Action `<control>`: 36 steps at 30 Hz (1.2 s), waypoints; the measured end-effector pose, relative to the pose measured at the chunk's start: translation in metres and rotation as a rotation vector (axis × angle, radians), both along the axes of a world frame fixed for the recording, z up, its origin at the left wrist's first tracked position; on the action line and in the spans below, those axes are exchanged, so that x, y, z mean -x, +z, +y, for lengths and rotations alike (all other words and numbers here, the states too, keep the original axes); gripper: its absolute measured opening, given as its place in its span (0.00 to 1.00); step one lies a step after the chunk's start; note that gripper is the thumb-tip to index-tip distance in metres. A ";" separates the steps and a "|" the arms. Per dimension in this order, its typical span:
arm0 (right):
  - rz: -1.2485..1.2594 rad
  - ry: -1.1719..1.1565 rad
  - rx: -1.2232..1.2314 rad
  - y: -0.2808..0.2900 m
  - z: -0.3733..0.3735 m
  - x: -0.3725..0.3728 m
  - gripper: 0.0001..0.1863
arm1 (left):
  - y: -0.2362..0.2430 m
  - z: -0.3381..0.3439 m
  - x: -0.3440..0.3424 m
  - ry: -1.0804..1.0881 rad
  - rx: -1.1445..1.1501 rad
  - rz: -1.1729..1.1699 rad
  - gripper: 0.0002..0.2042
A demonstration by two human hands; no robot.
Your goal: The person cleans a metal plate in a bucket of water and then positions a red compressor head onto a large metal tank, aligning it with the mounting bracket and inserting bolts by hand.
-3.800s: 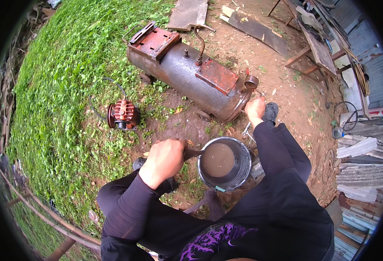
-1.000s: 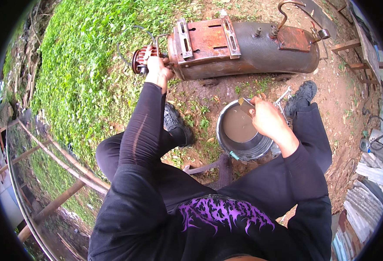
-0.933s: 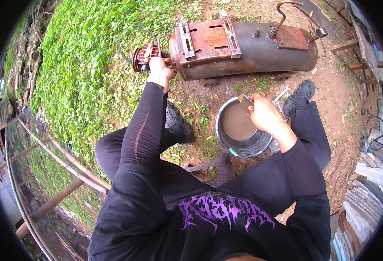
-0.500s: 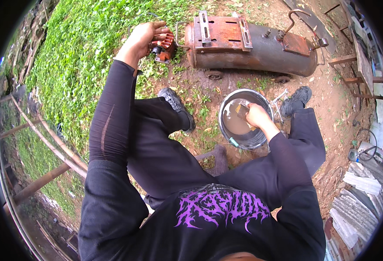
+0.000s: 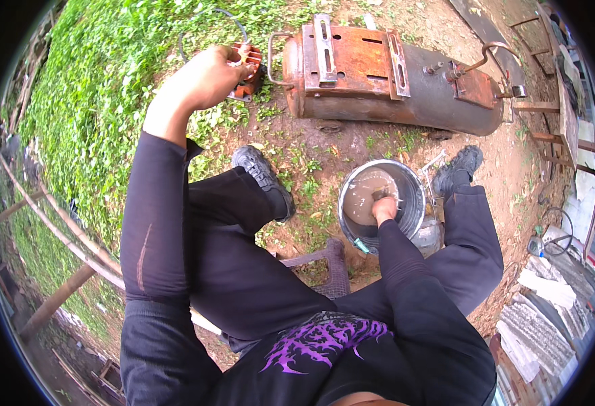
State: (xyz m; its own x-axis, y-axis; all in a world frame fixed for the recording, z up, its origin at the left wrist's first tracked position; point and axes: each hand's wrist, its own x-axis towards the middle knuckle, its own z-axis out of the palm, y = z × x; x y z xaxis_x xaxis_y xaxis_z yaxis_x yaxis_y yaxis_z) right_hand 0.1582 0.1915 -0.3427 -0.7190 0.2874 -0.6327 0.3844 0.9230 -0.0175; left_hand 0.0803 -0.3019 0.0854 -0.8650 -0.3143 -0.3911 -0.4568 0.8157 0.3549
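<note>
My left hand (image 5: 206, 78) reaches to the far left, its fingers closed on an orange-red finned machine part (image 5: 251, 66) that rests on the grass beside the tank. My right hand (image 5: 384, 208) is down inside a black bucket (image 5: 416, 203) of murky brown water (image 5: 365, 193). Its fingers close around a small brownish piece (image 5: 380, 193), like a pad or sponge, just at the water. White froth floats on the water there. A rusty cylindrical tank (image 5: 406, 111) lies on its side beyond the bucket, with an orange mounting plate (image 5: 358, 54) on top.
My shoes (image 5: 260, 169) stand to either side of the bucket. A bent pipe (image 5: 477, 62) rises from the tank's right end. Corrugated sheets (image 5: 537, 331) lie at the lower right, and wooden poles (image 5: 74, 230) cross the left side. A dark stool-like frame (image 5: 335, 271) is between my legs.
My right hand has dipped lower toward the water with the brownish piece. The fingers of my left hand have drawn in on the finned machine part. The view has shifted slightly.
</note>
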 end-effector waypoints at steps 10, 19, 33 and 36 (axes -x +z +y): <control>-0.081 0.030 0.249 0.033 -0.009 -0.009 0.23 | -0.009 0.015 0.023 -0.029 -0.035 0.028 0.25; 0.094 -0.457 0.981 0.187 -0.017 0.064 0.19 | -0.014 -0.004 0.006 -0.003 -0.058 0.077 0.25; 0.740 0.672 0.294 0.256 -0.242 0.129 0.23 | -0.006 -0.014 0.004 -0.086 -0.041 0.030 0.24; 0.844 0.808 0.231 0.240 -0.223 0.158 0.22 | -0.008 -0.004 0.014 -0.126 -0.003 0.001 0.22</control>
State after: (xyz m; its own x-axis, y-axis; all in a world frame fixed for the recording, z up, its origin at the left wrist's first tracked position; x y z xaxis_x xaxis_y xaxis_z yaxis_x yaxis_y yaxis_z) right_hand -0.0003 -0.0320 -0.1032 -0.8535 -0.4991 0.1498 -0.5200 0.8342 -0.1837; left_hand 0.0659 -0.3063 0.0778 -0.8982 -0.2018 -0.3906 -0.3501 0.8656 0.3579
